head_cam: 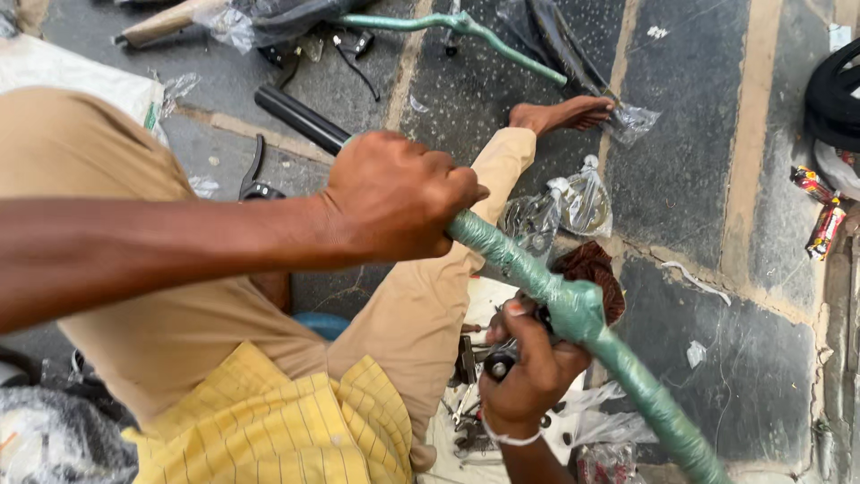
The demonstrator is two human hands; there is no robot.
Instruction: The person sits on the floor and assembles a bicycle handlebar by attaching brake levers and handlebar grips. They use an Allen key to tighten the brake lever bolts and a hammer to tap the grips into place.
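My left hand (394, 193) is clenched around a handlebar (511, 260) wrapped in green plastic film, just beside its black rubber grip (296, 116). The bar runs diagonally from upper left to lower right. My right hand (528, 367) comes up from below and holds a small dark-handled tool (498, 364) against the bar's thicker middle joint (575, 309). A white band circles that wrist. The tool's tip is hidden behind my fingers and the bar.
I sit on a dark stone floor with my bare foot (564, 112) stretched out. A second green handlebar (466, 27) lies at the top, clear bags of small parts (573, 202) by my leg, pliers (253, 175) at left, a tyre (833, 90) at right.
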